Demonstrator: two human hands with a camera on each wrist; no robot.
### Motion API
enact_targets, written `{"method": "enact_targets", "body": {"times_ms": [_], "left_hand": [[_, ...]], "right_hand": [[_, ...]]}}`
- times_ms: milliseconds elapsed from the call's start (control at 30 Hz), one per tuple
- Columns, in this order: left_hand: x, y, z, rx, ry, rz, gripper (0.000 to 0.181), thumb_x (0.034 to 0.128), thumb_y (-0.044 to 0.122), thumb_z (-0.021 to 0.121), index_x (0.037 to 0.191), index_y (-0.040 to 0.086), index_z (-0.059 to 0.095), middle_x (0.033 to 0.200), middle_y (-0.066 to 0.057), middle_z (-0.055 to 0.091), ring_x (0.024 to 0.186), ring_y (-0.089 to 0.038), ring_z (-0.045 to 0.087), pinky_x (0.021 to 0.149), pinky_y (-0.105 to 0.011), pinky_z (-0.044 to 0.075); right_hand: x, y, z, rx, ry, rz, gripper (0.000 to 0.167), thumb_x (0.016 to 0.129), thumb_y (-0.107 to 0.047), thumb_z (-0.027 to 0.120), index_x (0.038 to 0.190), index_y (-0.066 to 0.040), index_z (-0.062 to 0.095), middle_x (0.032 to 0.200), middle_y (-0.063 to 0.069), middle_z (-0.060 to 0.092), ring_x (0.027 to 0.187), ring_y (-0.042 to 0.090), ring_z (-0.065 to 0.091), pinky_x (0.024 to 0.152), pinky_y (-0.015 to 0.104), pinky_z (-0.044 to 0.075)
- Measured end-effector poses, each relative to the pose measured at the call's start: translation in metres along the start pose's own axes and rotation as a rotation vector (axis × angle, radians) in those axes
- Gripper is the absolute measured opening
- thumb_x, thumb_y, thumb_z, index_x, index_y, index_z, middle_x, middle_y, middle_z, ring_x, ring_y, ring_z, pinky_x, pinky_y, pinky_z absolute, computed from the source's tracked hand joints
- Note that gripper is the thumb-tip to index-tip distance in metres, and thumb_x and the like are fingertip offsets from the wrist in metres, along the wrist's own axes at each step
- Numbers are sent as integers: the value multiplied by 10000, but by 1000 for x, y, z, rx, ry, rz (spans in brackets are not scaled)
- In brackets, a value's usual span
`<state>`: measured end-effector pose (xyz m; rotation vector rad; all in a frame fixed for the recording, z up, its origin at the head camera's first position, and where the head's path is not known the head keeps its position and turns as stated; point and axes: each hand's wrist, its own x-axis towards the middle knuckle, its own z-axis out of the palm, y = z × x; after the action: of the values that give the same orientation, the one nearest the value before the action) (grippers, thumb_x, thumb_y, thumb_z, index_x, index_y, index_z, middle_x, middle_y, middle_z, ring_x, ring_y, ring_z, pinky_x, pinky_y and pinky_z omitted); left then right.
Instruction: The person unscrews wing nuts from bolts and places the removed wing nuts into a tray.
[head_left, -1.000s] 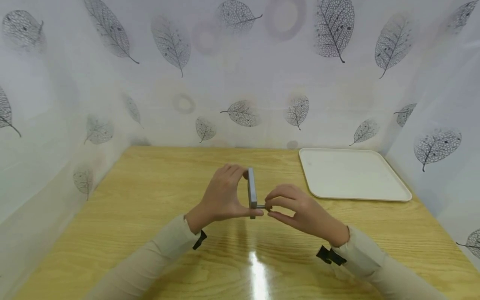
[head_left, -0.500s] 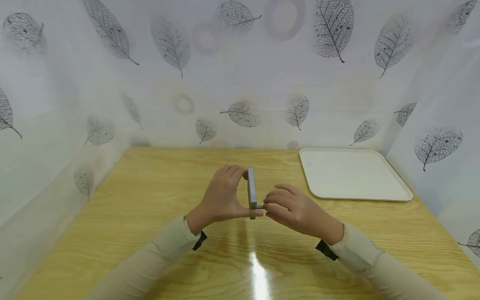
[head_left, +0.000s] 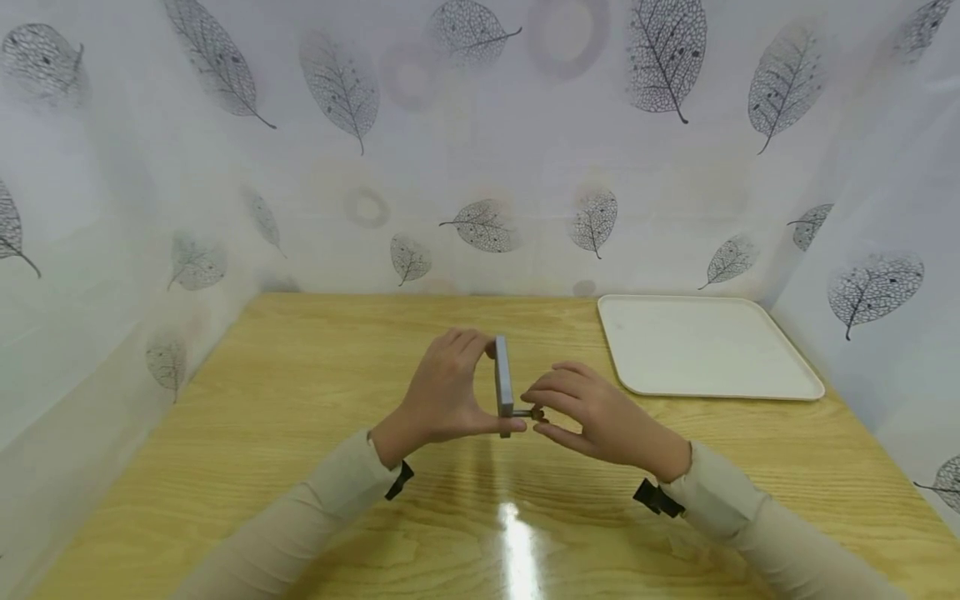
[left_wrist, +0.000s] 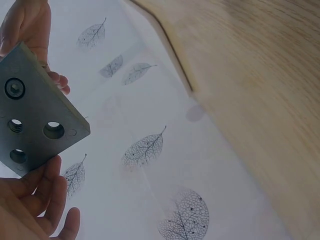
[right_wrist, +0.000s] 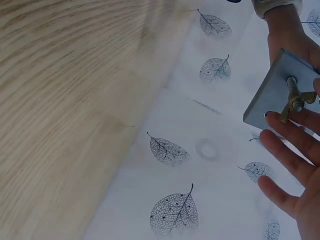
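My left hand (head_left: 442, 392) holds a grey metal plate (head_left: 504, 375) on edge above the table, thumb at its lower edge and fingers at the upper one. Several round holes pierce the plate in the left wrist view, and a socket-head bolt (left_wrist: 14, 88) sits in one. The bolt's shank (right_wrist: 292, 86) sticks out on the other side, with a brass wing nut (right_wrist: 285, 113) near its end. At that wing nut is my right hand (head_left: 603, 421), its thumb and fingers around the wings; fingertips touch it in the right wrist view.
A shallow white tray (head_left: 705, 350) lies at the back right of the wooden table (head_left: 337, 350). Leaf-patterned white sheeting (head_left: 480, 150) encloses the table at the back and both sides.
My right hand's fingers closed together over the wing nut half a second ago and have now spread, showing it again. The left hand and the plate have stayed still.
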<state>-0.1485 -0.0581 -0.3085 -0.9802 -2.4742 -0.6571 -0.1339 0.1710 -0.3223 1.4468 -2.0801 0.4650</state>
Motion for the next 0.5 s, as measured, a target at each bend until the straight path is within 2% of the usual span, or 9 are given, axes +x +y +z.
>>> {"method": "enact_targets", "body": {"times_ms": [100,200,333,500], "left_hand": [[0,0,0,0,1,3,796,527,648,784,1060,100,563,987,-7,589,976,-187,520,909,-380,437],[-1,0,0,-3,5,3,792,524,644,788,1053,100,565,980,-6,588,972,-188,520,902,-381,439],[-1,0,1,-6,8,0,789,522,643,790,1048,99,566,974,-8,589,967,-187,518,880,-379,443],[-1,0,1,-7,1,-7,791,526,643,787,1054,98,565,982,-3,583,980,-185,513,884,-378,442]], "right_hand": [[-2,1,1,21,-14,17,335,970,-347,481,966,-77,680,933,7,683,906,162,618,902,440,463],[-3,1,0,-6,-24,-10,273,935,-346,558,960,-99,672,930,-3,675,916,161,613,918,446,454],[-3,2,0,-116,5,-111,248,887,-333,638,963,-97,653,937,17,669,925,183,617,918,469,462],[-2,0,-1,-231,78,-237,200,928,-274,584,932,-91,665,908,30,686,889,183,642,904,460,480]]}}
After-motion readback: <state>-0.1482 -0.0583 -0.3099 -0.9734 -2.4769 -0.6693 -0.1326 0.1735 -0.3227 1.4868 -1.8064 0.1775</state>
